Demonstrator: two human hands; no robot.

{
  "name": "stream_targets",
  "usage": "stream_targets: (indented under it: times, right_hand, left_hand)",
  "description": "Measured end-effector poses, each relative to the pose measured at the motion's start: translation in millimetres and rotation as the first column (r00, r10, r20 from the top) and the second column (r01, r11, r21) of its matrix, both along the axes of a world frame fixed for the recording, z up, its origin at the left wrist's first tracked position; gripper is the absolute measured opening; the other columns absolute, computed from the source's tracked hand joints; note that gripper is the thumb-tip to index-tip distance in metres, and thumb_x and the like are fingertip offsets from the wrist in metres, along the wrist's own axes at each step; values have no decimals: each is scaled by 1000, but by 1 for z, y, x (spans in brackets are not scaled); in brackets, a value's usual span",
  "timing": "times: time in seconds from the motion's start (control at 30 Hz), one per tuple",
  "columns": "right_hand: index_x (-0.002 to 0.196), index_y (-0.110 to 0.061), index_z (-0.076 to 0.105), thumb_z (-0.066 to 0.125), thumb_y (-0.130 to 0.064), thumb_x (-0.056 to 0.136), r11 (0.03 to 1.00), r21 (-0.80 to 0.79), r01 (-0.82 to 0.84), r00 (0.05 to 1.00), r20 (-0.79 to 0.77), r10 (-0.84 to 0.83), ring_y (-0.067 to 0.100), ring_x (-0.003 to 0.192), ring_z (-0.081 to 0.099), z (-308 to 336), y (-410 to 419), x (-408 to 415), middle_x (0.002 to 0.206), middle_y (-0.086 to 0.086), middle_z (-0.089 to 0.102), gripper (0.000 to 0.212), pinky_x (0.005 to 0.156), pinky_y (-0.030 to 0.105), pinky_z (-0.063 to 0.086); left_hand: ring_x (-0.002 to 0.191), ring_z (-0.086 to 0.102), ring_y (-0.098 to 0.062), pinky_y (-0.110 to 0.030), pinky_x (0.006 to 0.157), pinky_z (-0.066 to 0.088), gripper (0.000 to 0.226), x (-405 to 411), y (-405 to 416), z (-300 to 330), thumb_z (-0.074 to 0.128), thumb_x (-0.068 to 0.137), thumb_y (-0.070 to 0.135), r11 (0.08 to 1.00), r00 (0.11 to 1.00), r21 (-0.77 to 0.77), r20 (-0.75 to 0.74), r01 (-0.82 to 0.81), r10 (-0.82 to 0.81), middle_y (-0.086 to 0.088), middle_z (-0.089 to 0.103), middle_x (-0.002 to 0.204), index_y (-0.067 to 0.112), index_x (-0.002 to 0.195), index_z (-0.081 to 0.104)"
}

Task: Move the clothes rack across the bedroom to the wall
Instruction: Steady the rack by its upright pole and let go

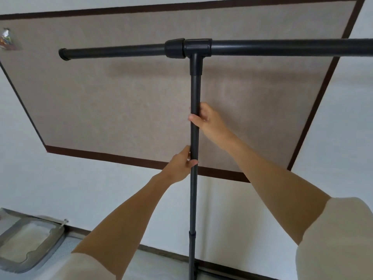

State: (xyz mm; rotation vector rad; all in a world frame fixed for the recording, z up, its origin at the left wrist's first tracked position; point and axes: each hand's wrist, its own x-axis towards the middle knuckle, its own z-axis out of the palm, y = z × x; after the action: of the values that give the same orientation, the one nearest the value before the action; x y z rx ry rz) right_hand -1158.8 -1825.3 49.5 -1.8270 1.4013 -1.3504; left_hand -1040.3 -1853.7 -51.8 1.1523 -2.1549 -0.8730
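Note:
A black clothes rack [195, 87] stands right in front of me, close to a white wall [343, 118]. Its upright pole runs down the middle of the view and meets a horizontal top bar [113, 51] at a T-joint. No clothes hang on the bar. My right hand [207, 120] grips the upright pole at mid height. My left hand [182, 164] grips the same pole a little lower. The foot of the rack is cut off at the bottom edge.
A large grey-brown panel with a dark brown border [121, 110] covers the wall behind the rack. A grey-rimmed tray-like object [30, 245] lies at the lower left. A dark baseboard [165, 253] runs along the wall's bottom. A small colourful item [7, 39] hangs top left.

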Motion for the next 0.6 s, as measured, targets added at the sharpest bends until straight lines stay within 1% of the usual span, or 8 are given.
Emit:
stream_targets:
  times: [0.03,0.1,0.17,0.23,0.3,0.33,0.4,0.6]
  right_hand:
    - [123,-4,46,51,-16,93,1000,5,9,1000,8,-9,22,113,56,1,-2,0,123,14,58,32,88,20,44]
    - [124,-5,46,50,-16,94,999,-5,52,999,15,-52,18,110,55,4,-4,0,122,14,59,32,85,17,43]
    - [124,-5,47,50,-16,94,996,-20,85,996,12,-85,13,103,55,8,-6,-2,120,13,61,32,75,11,46]
    - [123,-5,47,50,-17,94,992,-24,126,992,4,-126,12,102,54,12,-9,-2,119,12,61,32,72,8,46]
    - [124,-4,48,49,-17,94,987,3,158,987,3,-158,18,107,56,13,-12,0,121,13,60,33,84,15,47]
    - [125,-4,48,49,-18,94,985,31,168,986,-12,-168,21,110,56,12,-14,1,121,13,60,34,90,24,47]
    - [125,-5,49,48,-19,95,978,71,194,980,-51,-191,24,111,56,9,-16,5,121,13,60,34,93,32,46]
    - [124,-5,50,47,-18,95,973,71,218,975,-59,-214,24,108,57,7,-7,19,118,15,61,32,86,28,46]
  left_hand:
    - [103,60,-26,-37,87,52,28,-2,-3,1,48,92,17,1000,1000,-9,1,18,-18,-4,58,108,12,120,42]
    - [100,61,-25,-36,85,53,26,-4,-11,3,48,92,16,998,999,-34,-1,53,-53,-1,56,104,12,117,42]
    - [99,62,-26,-35,84,54,26,-6,-16,4,48,92,17,996,998,-71,3,59,-59,-5,59,105,10,116,42]
    - [98,63,-27,-35,83,55,27,-9,-22,6,48,92,19,993,998,-97,5,69,-68,-10,61,108,10,117,42]
    - [98,63,-28,-36,84,55,28,-9,-28,7,49,92,20,992,997,-106,17,75,-74,-12,62,111,9,117,42]
    - [98,63,-28,-36,83,55,29,-9,-31,6,49,92,21,992,997,-105,21,76,-75,-12,62,112,10,117,42]
    - [98,64,-28,-31,80,53,28,-5,-34,3,49,92,22,992,996,-97,25,86,-84,-12,62,112,10,116,42]
    - [99,64,-28,-27,76,49,32,9,-32,6,50,91,26,985,987,-98,83,143,-135,-12,64,114,11,119,42]
